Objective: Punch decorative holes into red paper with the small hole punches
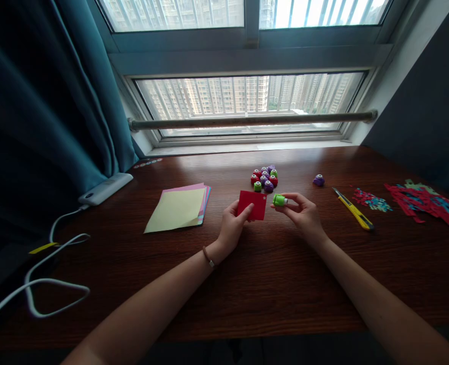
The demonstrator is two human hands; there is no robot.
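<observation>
My left hand (pixel 232 225) holds a small red card (pixel 255 204) between thumb and fingers. A little pale star-like mark shows in the card's upper right corner. Just right of the card, my right hand (pixel 304 215) pinches a small green craft punch (pixel 279 200) with a whitish end; punch and card are apart. Beyond the hands stands a cluster of similar small punches (pixel 264 178) in red, purple and green. One purple punch (pixel 318 180) sits by itself farther right.
A stack of coloured paper (pixel 177 207) lies left. On the right are a yellow utility knife (pixel 353 209), small punched bits (pixel 372 199) and a heap of red paper scraps (pixel 424 203). A white power strip (pixel 106 189) with a looping cable (pixel 57 281) lies far left, beside a curtain.
</observation>
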